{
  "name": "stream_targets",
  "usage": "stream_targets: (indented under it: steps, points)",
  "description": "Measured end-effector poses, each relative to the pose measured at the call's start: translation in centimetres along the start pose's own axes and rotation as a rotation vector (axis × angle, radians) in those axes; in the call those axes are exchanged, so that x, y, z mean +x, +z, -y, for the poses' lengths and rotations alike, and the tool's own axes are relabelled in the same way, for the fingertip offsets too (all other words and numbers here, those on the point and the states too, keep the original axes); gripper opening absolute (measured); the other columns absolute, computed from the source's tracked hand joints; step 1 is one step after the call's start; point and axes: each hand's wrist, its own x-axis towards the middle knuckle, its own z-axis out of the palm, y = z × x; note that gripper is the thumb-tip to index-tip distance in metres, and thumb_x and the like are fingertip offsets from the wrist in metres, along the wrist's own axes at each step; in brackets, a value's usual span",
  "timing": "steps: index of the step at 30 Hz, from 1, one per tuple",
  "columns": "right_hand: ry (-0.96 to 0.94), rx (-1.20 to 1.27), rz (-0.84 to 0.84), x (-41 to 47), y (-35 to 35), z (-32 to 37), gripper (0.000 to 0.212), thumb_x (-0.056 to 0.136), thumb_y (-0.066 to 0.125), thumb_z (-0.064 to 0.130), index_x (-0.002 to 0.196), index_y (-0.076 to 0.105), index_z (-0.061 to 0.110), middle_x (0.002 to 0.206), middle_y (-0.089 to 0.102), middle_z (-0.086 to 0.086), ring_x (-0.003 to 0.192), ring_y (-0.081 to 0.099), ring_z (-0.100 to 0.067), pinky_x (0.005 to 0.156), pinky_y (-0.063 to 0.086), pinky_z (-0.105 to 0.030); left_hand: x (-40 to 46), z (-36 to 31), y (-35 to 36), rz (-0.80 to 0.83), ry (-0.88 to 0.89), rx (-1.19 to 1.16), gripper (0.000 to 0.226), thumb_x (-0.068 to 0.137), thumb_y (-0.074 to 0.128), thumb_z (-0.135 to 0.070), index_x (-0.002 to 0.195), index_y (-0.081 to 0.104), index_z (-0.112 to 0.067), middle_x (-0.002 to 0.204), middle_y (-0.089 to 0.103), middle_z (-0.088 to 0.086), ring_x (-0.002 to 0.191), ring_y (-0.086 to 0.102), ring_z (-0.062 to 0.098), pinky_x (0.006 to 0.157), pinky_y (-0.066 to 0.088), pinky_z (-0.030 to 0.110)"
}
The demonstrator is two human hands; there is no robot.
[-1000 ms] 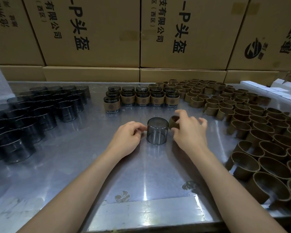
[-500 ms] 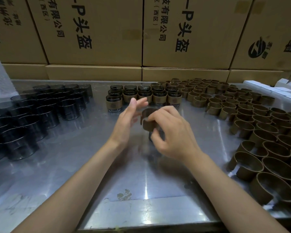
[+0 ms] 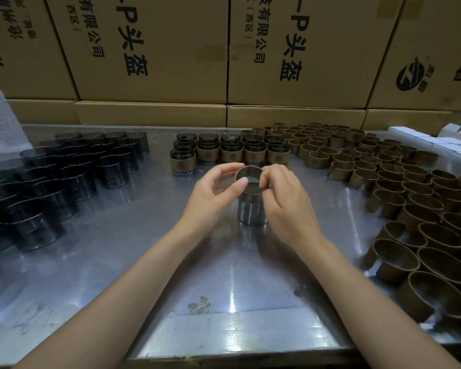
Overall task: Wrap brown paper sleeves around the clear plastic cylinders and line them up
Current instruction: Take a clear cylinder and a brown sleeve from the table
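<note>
A clear smoky plastic cylinder point(image 3: 252, 213) stands upright on the metal table point(image 3: 149, 262) at the centre. Above its top I hold a brown paper sleeve point(image 3: 248, 173) formed into a ring. My left hand point(image 3: 213, 195) pinches the ring's left side with thumb and fingers. My right hand point(image 3: 285, 201) pinches its right side. The ring's lower part meets the cylinder's top; how far it is on I cannot tell. Several sleeved cylinders point(image 3: 232, 153) stand in rows just beyond my hands.
Several bare dark cylinders point(image 3: 64, 171) crowd the table's left side. Loose brown sleeves point(image 3: 399, 182) cover the right side down to the front edge. Cardboard boxes point(image 3: 224, 49) form a wall behind the table. White small boxes point(image 3: 437, 141) lie at the far right.
Both hands have closed the brown sleeve into a ring and hold it over the cylinder. My left hand, open half a second ago, now pinches the sleeve.
</note>
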Motion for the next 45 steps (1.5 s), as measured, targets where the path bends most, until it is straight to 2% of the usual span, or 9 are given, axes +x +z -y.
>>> stream_targets:
  steps: [6,17,21,25,29,33,37,40,45]
  points:
    - [0.105,0.086,0.041,0.0,0.1,-0.7,0.016,0.082,0.034,0.017,0.077,0.038,0.032,0.082,0.045,0.012,0.078,0.045,-0.006,0.063,0.036,-0.027,0.2,1.0,0.4,0.052,-0.011,0.122,0.025,0.092,0.058,-0.018,0.115,0.054,-0.028,0.113,0.055,-0.024,0.104,0.048,-0.024,0.096,0.039,0.011]
    - [0.238,0.499,0.271,0.0,0.6,-1.3,0.012,0.095,0.032,0.038,0.096,0.041,0.030,0.086,0.047,0.026,0.080,0.046,0.012,0.075,0.037,-0.008,0.5,1.5,-0.1,0.061,-0.087,0.096,0.022,0.095,0.052,-0.022,0.118,0.051,-0.025,0.113,0.057,-0.012,0.108,0.055,-0.003,0.089,0.045,0.012]
    - [0.265,0.525,0.308,0.1,0.8,-1.7,0.011,0.103,0.035,0.025,0.108,0.036,0.035,0.112,0.048,0.020,0.099,0.052,0.011,0.089,0.042,-0.014,0.6,1.6,-0.1,0.070,-0.103,0.087,0.025,0.096,0.051,-0.014,0.121,0.050,-0.017,0.111,0.058,-0.013,0.097,0.056,-0.016,0.084,0.047,0.009]
    - [0.326,0.637,0.293,0.2,0.7,-1.5,0.037,0.102,0.039,0.016,0.131,0.026,0.035,0.142,0.042,-0.004,0.132,0.041,-0.010,0.110,0.034,-0.028,0.6,1.6,-0.6,0.134,-0.182,0.121,0.043,0.097,0.050,-0.023,0.138,0.046,-0.009,0.128,0.061,-0.004,0.117,0.055,0.001,0.100,0.043,0.018]
    - [0.479,0.670,0.320,0.2,1.0,-2.0,0.058,0.101,0.042,0.027,0.151,0.011,0.024,0.158,0.019,-0.002,0.145,0.017,-0.013,0.119,0.018,-0.037,0.4,1.7,-0.6,0.277,-0.210,0.165,0.028,0.103,0.036,-0.031,0.124,0.054,-0.026,0.105,0.064,-0.018,0.079,0.057,-0.020,0.073,0.040,0.000]
    - [0.562,0.603,0.398,0.1,1.5,-2.2,0.063,0.100,0.034,0.045,0.153,0.011,0.022,0.157,0.024,0.002,0.143,0.024,-0.014,0.119,0.019,-0.042,0.5,2.3,-0.5,0.278,-0.251,0.366,0.068,0.088,0.023,-0.066,0.146,0.034,-0.032,0.146,0.038,-0.021,0.135,0.031,-0.002,0.106,0.019,0.016]
    - [0.535,0.608,0.397,0.2,1.5,-2.2,0.057,0.101,0.033,0.045,0.151,0.020,0.020,0.152,0.034,0.005,0.136,0.035,-0.005,0.115,0.027,-0.031,0.4,2.6,-0.4,0.268,-0.208,0.380,0.073,0.087,0.017,-0.065,0.149,0.029,-0.028,0.154,0.030,-0.012,0.140,0.022,0.000,0.113,0.014,0.018]
    - [0.544,0.759,0.366,0.1,1.4,-1.5,0.032,0.101,0.039,0.032,0.133,0.040,0.023,0.117,0.061,0.015,0.099,0.060,0.011,0.080,0.047,-0.007,0.4,2.2,-0.3,0.269,-0.147,0.239,0.058,0.092,0.020,-0.055,0.143,0.038,-0.031,0.150,0.039,-0.009,0.140,0.031,0.004,0.117,0.022,0.028]
    - [0.512,0.839,0.249,0.4,1.2,-0.9,0.030,0.100,0.042,0.024,0.127,0.052,0.014,0.122,0.064,-0.008,0.113,0.062,-0.021,0.095,0.049,-0.034,-0.1,1.1,-0.2,0.212,-0.202,-0.005,0.035,0.094,0.030,-0.051,0.121,0.051,-0.040,0.129,0.061,-0.004,0.116,0.060,0.009,0.089,0.049,0.017]
